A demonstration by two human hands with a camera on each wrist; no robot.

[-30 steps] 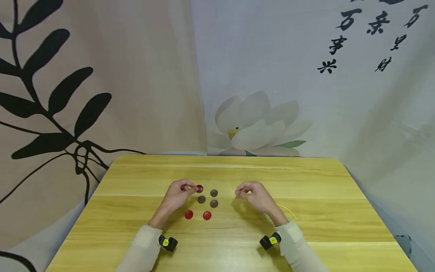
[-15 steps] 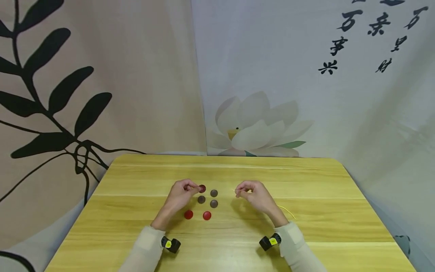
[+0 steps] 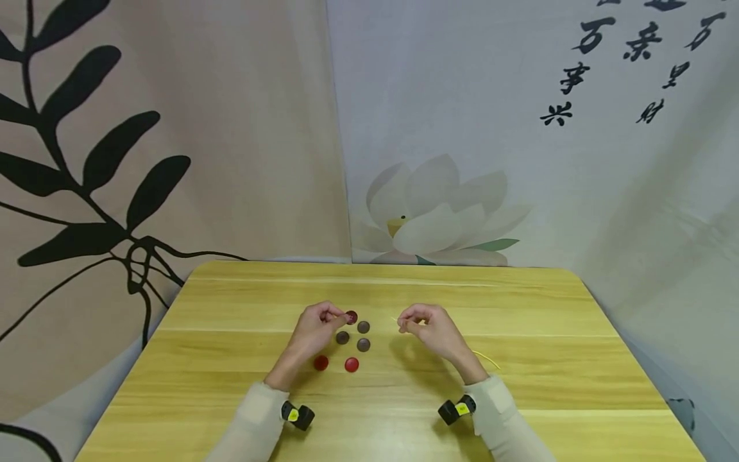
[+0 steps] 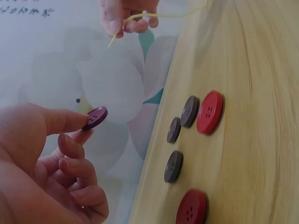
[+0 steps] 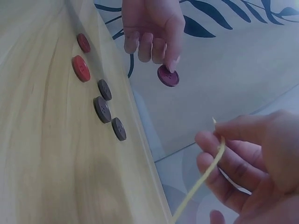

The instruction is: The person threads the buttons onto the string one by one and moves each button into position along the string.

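Note:
My left hand [image 3: 316, 327] pinches a purple four-hole button [image 4: 97, 116] between thumb and index finger. The button is held above the table, tilted, with its holes showing in both wrist views. Across from it, my right hand [image 3: 433, 330] pinches a yellow string [image 5: 201, 179] near its end. A short tip of the string pokes out past the fingertips, pointing toward the left hand. The rest trails behind the right hand onto the table. Button and string tip are apart.
On the wooden table [image 3: 519, 410] below the left hand lie three dark brown buttons [image 3: 363, 345] and two red buttons [image 3: 351, 364]. A printed cloth [image 3: 277, 128] hangs behind the table's far edge. Each wrist wears a small black camera [image 3: 302, 417].
My left hand has moved to the right with the purple button, closer to the right hand. The right hand has stayed almost still, and the buttons on the table have not moved.

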